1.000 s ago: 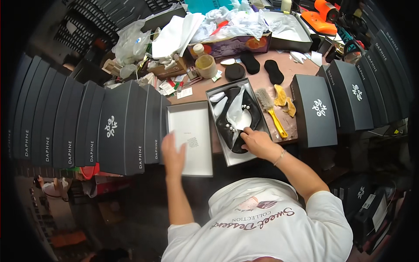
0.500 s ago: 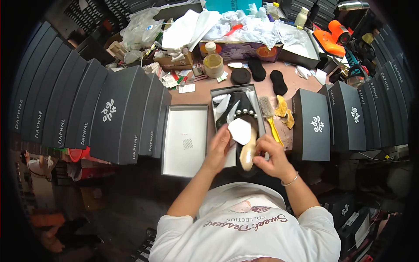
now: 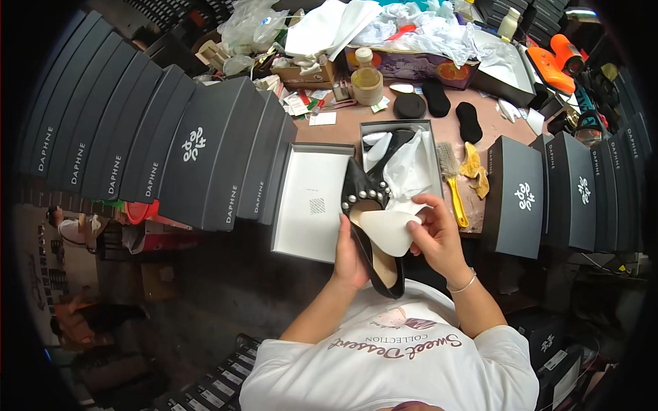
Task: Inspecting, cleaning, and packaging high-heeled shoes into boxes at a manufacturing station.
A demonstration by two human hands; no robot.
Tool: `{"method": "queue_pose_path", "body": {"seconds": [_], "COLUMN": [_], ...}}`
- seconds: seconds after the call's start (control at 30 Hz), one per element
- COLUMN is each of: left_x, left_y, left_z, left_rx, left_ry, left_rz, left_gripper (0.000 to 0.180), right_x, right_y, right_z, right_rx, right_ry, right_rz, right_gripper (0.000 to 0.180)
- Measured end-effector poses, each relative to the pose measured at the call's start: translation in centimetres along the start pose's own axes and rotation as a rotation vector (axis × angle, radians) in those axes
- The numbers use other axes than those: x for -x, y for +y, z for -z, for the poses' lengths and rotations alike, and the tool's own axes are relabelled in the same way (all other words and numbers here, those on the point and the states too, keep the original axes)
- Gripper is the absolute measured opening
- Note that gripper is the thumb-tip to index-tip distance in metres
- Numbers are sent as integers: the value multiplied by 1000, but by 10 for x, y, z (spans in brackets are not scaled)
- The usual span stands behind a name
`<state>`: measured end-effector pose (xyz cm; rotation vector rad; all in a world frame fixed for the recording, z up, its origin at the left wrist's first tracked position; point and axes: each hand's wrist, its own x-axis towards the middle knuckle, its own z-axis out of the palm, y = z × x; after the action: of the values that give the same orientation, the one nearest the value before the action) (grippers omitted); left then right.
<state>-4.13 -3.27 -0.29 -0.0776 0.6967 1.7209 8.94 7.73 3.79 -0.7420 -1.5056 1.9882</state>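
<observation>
My left hand [image 3: 348, 260] supports a black shoe [image 3: 358, 183] from its left side, fingers wrapped beneath. White pearl-like beads run across the shoe's strap, and its insole is beige. Between thumb and fingers, my right hand [image 3: 437, 236] pinches a thin, rounded white insert [image 3: 385, 231], which lies over the shoe's opening. Behind the shoe stands an open dark shoebox [image 3: 435, 156] with white tissue paper [image 3: 413, 164] and part of another black shoe [image 3: 399, 142] inside. The box lid [image 3: 295, 205] lies to the left, its pale inside facing up.
Dark shoeboxes [image 3: 212, 151] stand in a row at left; more [image 3: 517, 198] stand at right. A yellow-handled brush [image 3: 456, 202] and yellow cloth scraps [image 3: 471, 161] lie right of the open box. Beyond are a jar [image 3: 367, 89], black pads [image 3: 435, 98] and a carton of crumpled paper [image 3: 404, 66].
The shoe has been raised and tilted left, and my left hand now holds it. The white insert, near my left hand before, is now in my right. The view has shifted slightly.
</observation>
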Motion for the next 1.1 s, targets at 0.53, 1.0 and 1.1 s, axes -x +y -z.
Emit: {"method": "queue_pose_path", "body": {"seconds": [0.53, 1.0, 1.1], "left_x": [6, 12, -18], "left_y": [13, 14, 49], "left_z": [3, 13, 70], "left_rx": [-155, -187, -155], "left_ry": [-2, 65, 38], "left_rz": [-132, -139, 13], "left_gripper": [61, 46, 46], "right_x": [0, -62, -79], "right_y": [27, 35, 27], "right_z": [-32, -52, -33], "right_rx": [1410, 1135, 759], "right_ry": [-320, -345, -424], "right_rz": [593, 560, 429], "right_gripper": [34, 17, 26]}}
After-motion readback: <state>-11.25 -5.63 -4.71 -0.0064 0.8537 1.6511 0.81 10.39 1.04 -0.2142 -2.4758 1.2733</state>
